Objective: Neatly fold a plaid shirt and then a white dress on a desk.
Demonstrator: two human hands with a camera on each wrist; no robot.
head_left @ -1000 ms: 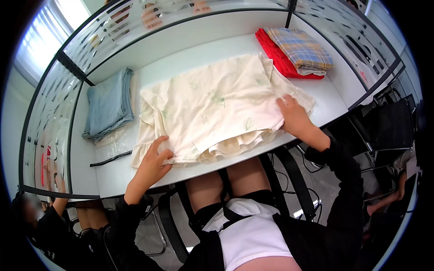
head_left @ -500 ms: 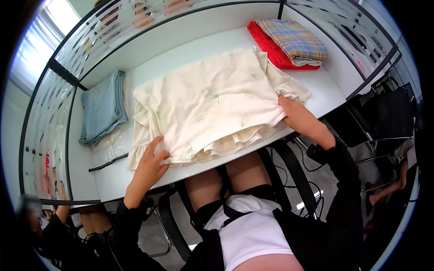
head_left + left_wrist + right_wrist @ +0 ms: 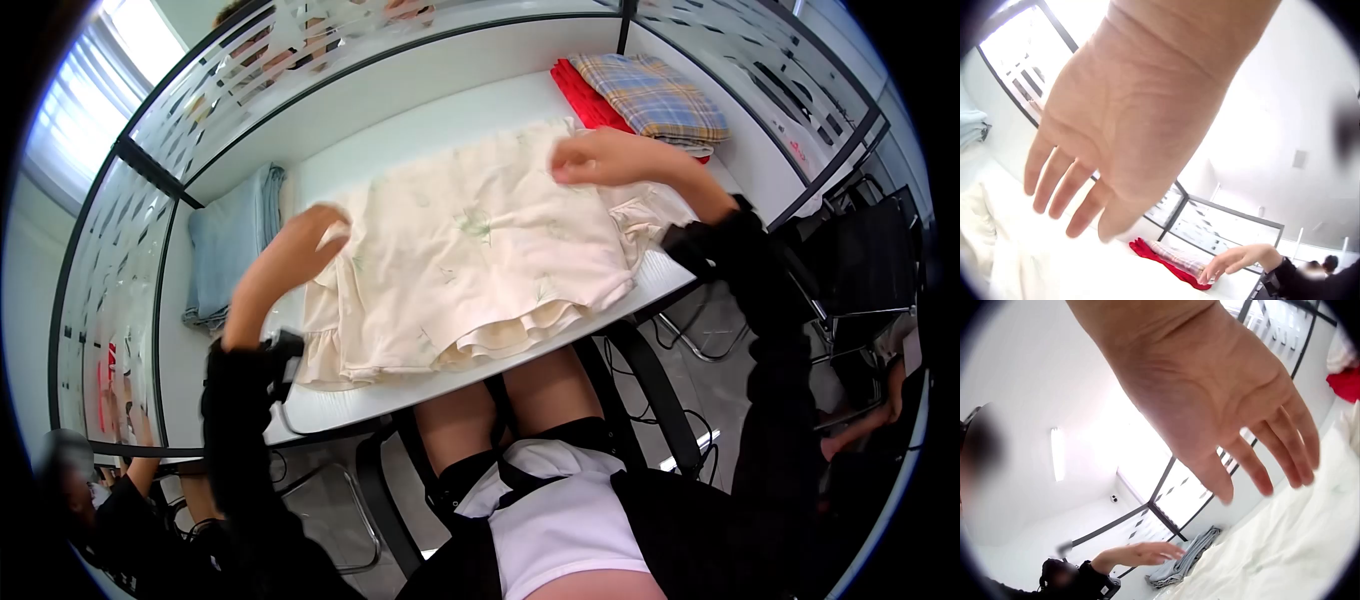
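Observation:
A cream garment (image 3: 470, 240) with green leaf prints and ruffled edges lies spread on the white table, its ruffled hem along the front edge. My left hand (image 3: 290, 255) is over its left side, and my right hand (image 3: 620, 160) is over its upper right part. In the left wrist view the left hand (image 3: 1122, 119) has relaxed fingers and holds nothing. The right hand (image 3: 1222, 406), in the right wrist view, hangs above the cream cloth (image 3: 1291, 537) with its fingers loosely extended.
Folded light-blue jeans (image 3: 225, 250) lie at the left. A plaid folded cloth (image 3: 650, 95) rests on a red one (image 3: 585, 98) at the back right. Black-framed patterned panels surround the white table (image 3: 430, 110). Another person (image 3: 100, 500) is at the lower left.
Both hands have left the garment's front corners and moved away from my body, toward its far side. The right fingers have let go of the cloth. The garment stays spread out.

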